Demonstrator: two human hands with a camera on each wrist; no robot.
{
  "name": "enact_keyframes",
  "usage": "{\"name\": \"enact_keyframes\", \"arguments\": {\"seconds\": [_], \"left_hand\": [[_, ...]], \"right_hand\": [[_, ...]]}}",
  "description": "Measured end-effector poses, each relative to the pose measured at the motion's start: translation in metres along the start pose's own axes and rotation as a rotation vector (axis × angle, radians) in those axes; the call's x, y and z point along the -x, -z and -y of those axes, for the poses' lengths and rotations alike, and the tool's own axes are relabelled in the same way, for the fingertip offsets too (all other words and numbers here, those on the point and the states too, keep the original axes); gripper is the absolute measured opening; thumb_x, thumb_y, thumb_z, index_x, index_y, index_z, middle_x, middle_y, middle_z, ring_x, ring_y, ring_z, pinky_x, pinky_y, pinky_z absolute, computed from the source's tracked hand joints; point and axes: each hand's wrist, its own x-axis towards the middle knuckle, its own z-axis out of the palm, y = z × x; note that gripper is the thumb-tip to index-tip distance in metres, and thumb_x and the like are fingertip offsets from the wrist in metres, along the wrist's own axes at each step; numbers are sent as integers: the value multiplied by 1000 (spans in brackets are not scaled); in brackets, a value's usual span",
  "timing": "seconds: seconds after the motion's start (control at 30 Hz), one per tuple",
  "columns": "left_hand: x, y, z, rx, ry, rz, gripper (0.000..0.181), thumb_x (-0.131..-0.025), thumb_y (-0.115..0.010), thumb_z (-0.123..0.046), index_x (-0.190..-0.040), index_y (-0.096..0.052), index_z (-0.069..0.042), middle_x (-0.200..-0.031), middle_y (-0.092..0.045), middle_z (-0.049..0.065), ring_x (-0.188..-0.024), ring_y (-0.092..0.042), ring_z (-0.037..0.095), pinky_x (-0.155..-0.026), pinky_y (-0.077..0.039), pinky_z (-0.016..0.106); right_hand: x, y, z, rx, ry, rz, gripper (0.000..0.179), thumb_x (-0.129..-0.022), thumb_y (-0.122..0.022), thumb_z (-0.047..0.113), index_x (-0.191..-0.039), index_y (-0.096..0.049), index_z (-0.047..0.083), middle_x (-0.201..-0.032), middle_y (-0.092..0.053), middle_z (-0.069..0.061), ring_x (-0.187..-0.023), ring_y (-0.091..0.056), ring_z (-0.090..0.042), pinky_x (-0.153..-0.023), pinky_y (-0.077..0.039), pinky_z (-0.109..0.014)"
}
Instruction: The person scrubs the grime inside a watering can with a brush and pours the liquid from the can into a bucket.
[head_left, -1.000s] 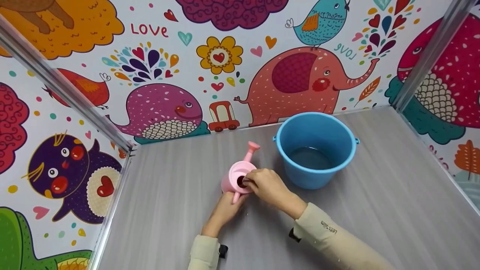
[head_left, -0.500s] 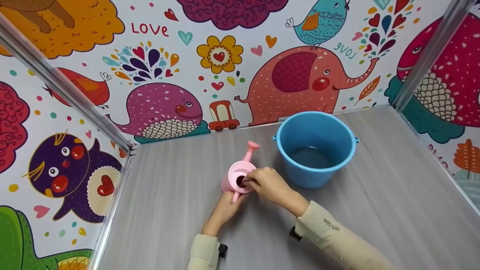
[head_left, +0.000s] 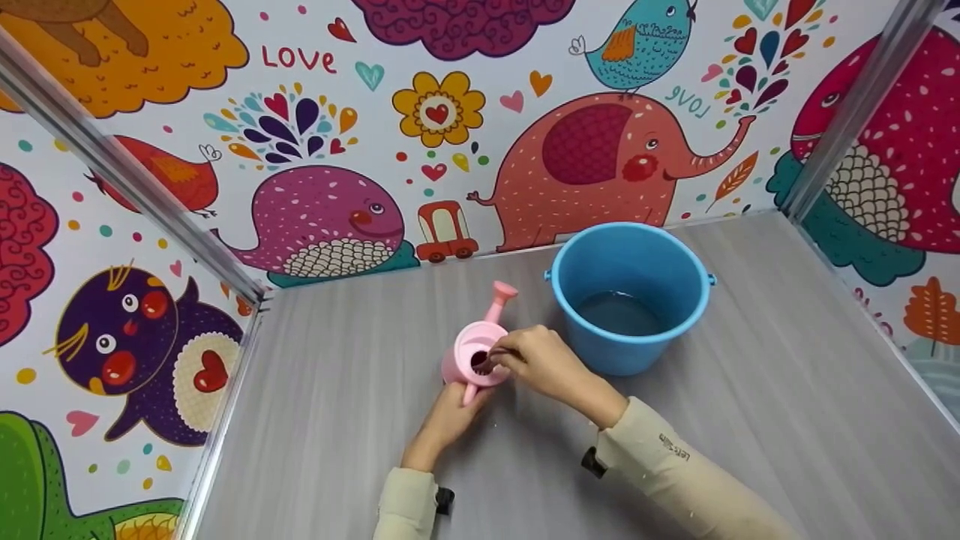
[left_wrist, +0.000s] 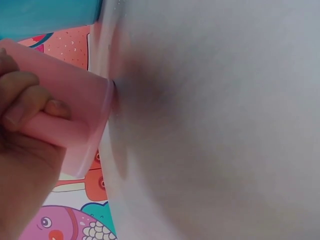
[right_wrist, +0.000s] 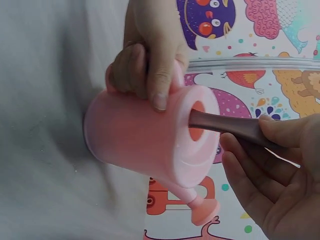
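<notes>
I see a pink watering can (right_wrist: 135, 130) on the grey table (head_left: 337, 420), with its spout (head_left: 497, 304) pointing at the picture wall (head_left: 480, 187). The left hand (head_left: 448, 416) is curled round the can's handle (left_wrist: 55, 127). The right hand (head_left: 549, 367) pinches a shiny brown stick (right_wrist: 232, 127). One end of the stick is inside the can's round hole (right_wrist: 197, 134); I can't tell what's on that end. A big blue bucket (head_left: 626, 356) stands near the can, on the right hand's side.

Left grip (head_left: 452, 412) curled — right grip (head_left: 543, 361) pinched
</notes>
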Motion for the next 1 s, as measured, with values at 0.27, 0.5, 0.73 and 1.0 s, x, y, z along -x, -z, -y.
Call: {"name": "enact_keyframes", "arguments": {"seconds": [0.27,0.5,0.73,1.0], "left_hand": [[0,0,2,17,11,-19,22,-98,-62,-20,-88,-65,0,-67,-40,-8,-60,-39,1,-58,-34,20],[0,1,0,14,25,-13,22,-98,-61,-19,-88,-64,0,-67,-40,-7,-60,-40,3,-58,-34,21],[0,3,1,11,32,-4,22,-98,-59,-17,-85,-62,0,-64,-38,-9,-57,-36,1,-55,-32,20],[0,3,0,-6,37,20,36,-97,-58,-15,-64,-46,-8,-56,-35,-11,-49,-29,-3,-50,-27,18]], "right_hand": [[0,8,4,-49,-23,12,16,-95,-67,15,-103,-77,7,-90,-77,-5,-74,-68,-12,-73,-59,-29],[-1,7,6,-88,-66,16,19,-96,-65,14,-107,-75,4,-94,-77,-7,-81,-73,-17,-76,-60,-33],[-2,2,7,-87,-86,2,17,-96,-65,15,-104,-76,5,-88,-76,-5,-71,-67,-12,-69,-58,-27],[-1,-14,5,-86,-101,17,16,-96,-65,15,-101,-76,4,-75,-69,-4,-60,-49,-8,-57,-46,-20]]}}
